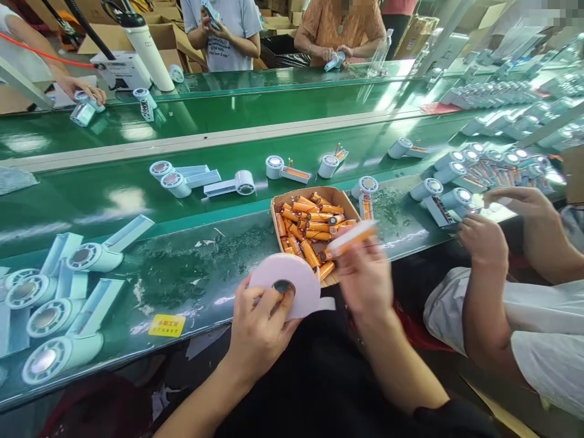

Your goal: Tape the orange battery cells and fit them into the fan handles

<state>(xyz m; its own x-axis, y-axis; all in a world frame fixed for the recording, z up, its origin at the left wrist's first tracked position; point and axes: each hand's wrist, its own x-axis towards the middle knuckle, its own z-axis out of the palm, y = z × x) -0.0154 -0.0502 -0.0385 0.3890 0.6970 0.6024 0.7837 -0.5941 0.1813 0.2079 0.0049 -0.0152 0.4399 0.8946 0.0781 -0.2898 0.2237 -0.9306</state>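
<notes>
The left hand [260, 322] is nearest. It holds a roll of white tape [292, 283], with the thumb and fingers pinched on the rim and one fingertip by the dark hole in the middle. A short tail of tape sticks out to the right, toward the right hand [365, 283]. The right hand pinches an orange battery [351, 238] between thumb and fingers, just above the roll. The battery is blurry, so it is hard to tell if tape is on it already.

To do this step well, I think the roll should stay still and low, so the tail stays flat. The battery should come to the sticky tail straight, not at a slant, so the tape lies smooth. A light pinch at the battery's ends would keep fingers off the sticky side.

Just past the hands is a brown cardboard tray [337, 196] full of more orange batteries [305, 222]. It sits on the near edge of the green work table [191, 274]. A yellow sticker [166, 325] lies on that edge. At the left are pale blue fan shells [68, 304] in a bunch. On the right, another person's hands [493, 231] work on a fan part.

Farther off, more fan parts [274, 167] lie on the green belt [114, 194]. On the far side, other people stand and hold parts too.
</notes>
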